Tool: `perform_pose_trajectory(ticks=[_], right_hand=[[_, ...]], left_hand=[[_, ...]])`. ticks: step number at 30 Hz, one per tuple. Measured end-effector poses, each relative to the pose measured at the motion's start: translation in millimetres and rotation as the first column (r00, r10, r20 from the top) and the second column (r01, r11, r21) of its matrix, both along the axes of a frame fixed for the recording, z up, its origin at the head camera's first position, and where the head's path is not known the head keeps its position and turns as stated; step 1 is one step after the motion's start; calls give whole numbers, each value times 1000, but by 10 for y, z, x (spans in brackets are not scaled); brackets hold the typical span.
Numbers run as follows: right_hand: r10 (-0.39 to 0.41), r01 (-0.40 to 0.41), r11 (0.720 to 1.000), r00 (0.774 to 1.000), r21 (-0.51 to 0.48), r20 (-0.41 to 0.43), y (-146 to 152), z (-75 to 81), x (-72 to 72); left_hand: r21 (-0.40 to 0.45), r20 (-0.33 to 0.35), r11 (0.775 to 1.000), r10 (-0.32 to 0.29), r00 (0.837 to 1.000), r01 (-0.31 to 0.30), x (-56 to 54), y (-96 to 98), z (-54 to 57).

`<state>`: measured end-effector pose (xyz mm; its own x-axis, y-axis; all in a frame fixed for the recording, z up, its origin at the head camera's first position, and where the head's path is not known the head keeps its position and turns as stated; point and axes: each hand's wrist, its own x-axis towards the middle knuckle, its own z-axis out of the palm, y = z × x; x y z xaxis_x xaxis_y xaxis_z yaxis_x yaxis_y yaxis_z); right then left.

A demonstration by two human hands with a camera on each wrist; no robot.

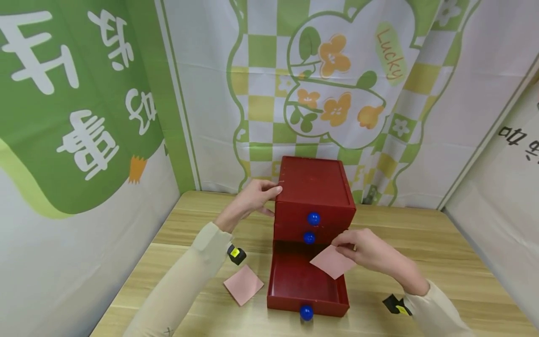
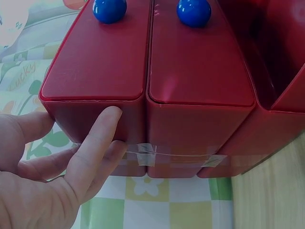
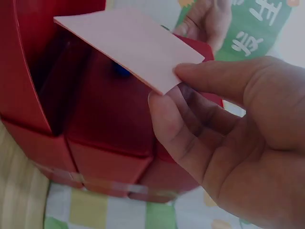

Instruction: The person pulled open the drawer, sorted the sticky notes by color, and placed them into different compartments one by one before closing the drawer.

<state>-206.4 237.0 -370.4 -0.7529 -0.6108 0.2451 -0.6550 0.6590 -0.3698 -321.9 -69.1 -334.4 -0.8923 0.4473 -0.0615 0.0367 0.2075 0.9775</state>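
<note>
A red drawer cabinet [image 1: 313, 182] with blue knobs stands on the table, its bottom drawer [image 1: 290, 276] pulled out toward me. My right hand [image 1: 372, 250] pinches a pink pad of sticky notes [image 1: 332, 262] by one corner, above the right side of that drawer. In the right wrist view the thumb lies on top of the pad [image 3: 131, 45] and the fingers are under it. My left hand [image 1: 254, 199] rests against the cabinet's upper left side, with fingers [image 2: 97, 138] extended along the red wall in the left wrist view.
Another pink pad of sticky notes [image 1: 244, 285] lies on the wooden table [image 1: 202, 304], left of the drawer. Each wrist wears a small black device [image 1: 237, 254]. Patterned green and white cloth [image 1: 261, 107] hangs behind the cabinet and along both sides.
</note>
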Motion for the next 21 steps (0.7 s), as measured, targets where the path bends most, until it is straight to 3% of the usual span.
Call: perform_pose_trajectory(ticks=[9, 21], right_hand=[[148, -150, 988, 988, 46, 41, -171, -193, -98], [203, -228, 964, 963, 136, 177, -310, -364, -153]], left_hand=[[-5, -7, 1000, 5, 1000, -5, 3, 0, -5], [-4, -6, 1000, 10, 1000, -10, 6, 2, -3]])
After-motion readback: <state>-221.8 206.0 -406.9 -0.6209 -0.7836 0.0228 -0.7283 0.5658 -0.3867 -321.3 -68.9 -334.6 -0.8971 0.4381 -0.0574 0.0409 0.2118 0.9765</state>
